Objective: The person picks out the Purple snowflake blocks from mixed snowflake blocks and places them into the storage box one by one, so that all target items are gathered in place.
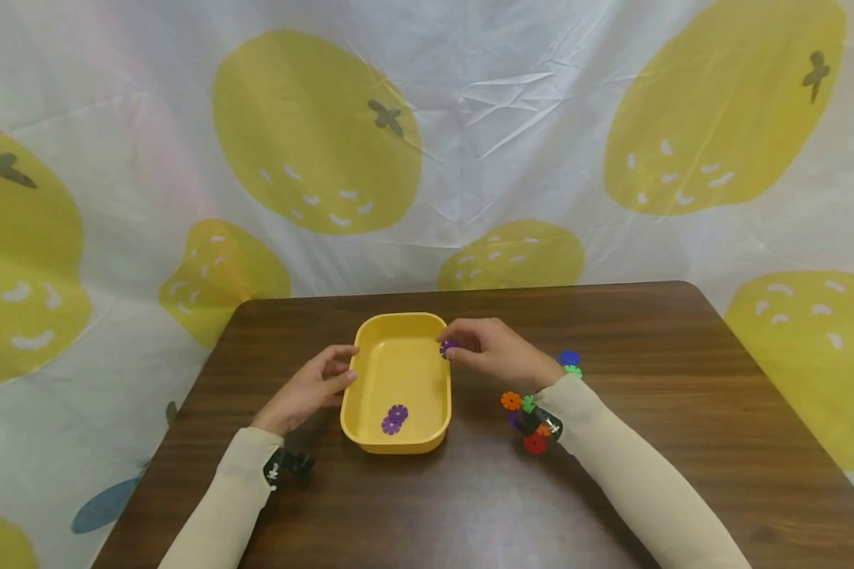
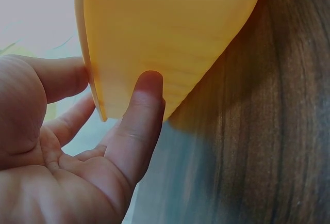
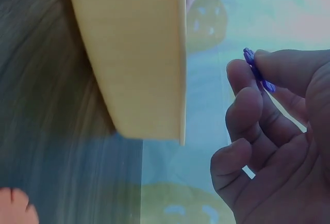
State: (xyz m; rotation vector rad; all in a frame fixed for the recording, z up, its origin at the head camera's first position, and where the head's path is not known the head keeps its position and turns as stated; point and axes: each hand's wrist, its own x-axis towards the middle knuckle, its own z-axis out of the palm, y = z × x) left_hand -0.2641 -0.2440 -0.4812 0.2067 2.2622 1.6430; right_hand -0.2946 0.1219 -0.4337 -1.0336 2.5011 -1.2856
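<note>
A yellow plastic basin [image 1: 398, 356] stands on the table with two purple notched flower-shaped discs [image 1: 394, 420] on its floor near the front. My right hand [image 1: 501, 350] pinches another purple notched disc [image 3: 259, 70] between thumb and fingertips. In the head view that disc appears at the basin's right rim; the right wrist view has it above rim level, apart from the wall. On the other side, my left hand [image 1: 316, 387] touches the basin's left side. Its fingers [image 2: 62, 77] are loosely bent at the rim, and one digit lies against the outer wall.
Right of the basin lie more notched discs, partly hidden by my right forearm: orange [image 1: 511, 401], red [image 1: 534, 443], green [image 1: 572, 370] and blue [image 1: 568, 358]. The brown wooden table [image 1: 441, 514] ends at a white curtain [image 1: 505, 150] with yellow fruit prints.
</note>
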